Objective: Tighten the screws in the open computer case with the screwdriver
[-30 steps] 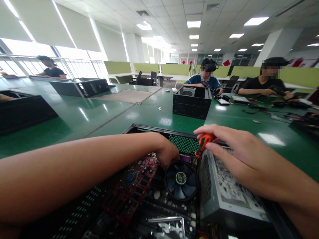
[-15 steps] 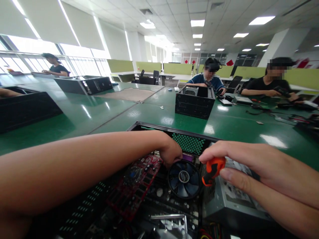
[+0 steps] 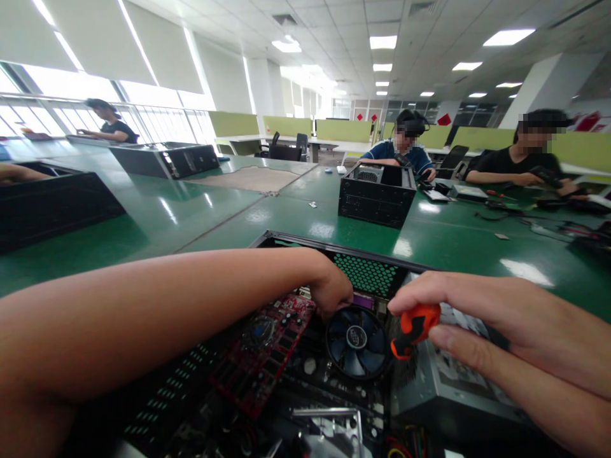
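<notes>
An open black computer case (image 3: 305,243) lies in front of me on the green table (image 3: 200,222). Inside it are a red circuit card (image 3: 267,356), a round blue cooling fan (image 3: 357,342) and a grey power supply (image 3: 443,381). My left hand (image 3: 334,289) reaches down into the case beside the fan, fingers curled and their tips hidden. My right hand (image 3: 477,324) is closed on an orange and black screwdriver handle (image 3: 413,327) above the power supply, pinched between thumb and fingers.
A second black case (image 3: 377,194) stands farther back on the table. Two long dark cases (image 3: 167,159) (image 3: 52,203) lie at the left. Three other people sit at the far side and left, with tools and cables (image 3: 525,222) near them.
My right hand with the screwdriver has come down and to the right, from the case's rear edge to above the power supply. The left hand has stayed beside the fan.
</notes>
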{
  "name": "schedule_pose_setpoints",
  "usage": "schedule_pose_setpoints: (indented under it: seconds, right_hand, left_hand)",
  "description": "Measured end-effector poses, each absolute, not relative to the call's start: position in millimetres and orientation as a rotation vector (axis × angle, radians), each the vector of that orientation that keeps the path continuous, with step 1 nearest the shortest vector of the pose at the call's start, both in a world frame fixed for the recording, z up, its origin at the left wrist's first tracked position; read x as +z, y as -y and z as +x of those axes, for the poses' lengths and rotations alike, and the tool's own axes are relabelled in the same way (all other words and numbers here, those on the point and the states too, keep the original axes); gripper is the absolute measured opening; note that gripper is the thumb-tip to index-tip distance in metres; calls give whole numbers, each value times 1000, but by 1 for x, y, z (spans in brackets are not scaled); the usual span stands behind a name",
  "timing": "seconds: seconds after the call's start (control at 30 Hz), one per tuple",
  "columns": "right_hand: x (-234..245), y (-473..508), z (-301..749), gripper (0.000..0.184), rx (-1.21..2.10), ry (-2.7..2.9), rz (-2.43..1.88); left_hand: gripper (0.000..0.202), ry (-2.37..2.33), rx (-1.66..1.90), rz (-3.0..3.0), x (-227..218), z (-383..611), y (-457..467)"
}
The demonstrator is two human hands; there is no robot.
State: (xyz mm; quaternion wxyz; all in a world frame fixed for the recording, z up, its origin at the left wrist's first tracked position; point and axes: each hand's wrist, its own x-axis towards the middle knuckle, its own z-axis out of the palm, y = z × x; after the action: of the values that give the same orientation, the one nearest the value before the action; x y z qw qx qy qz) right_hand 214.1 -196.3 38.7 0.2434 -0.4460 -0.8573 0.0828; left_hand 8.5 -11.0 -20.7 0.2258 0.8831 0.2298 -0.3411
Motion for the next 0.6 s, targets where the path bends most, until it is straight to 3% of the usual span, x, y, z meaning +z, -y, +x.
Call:
schedule_pose_setpoints:
  seconds: [0.17, 0.37, 0.6]
  right_hand:
    - [39, 193, 214, 32, 237, 2347, -1142]
    - [38, 187, 213, 12, 297, 2345, -1149]
    - [37, 188, 217, 17, 232, 2343, -1117]
  left_hand:
    - [22, -647, -979, 2445, -17, 10, 14]
    - [19, -640, -998, 2439, -16, 10, 14]
    - [24, -653, -926, 2419, -19, 8, 13]
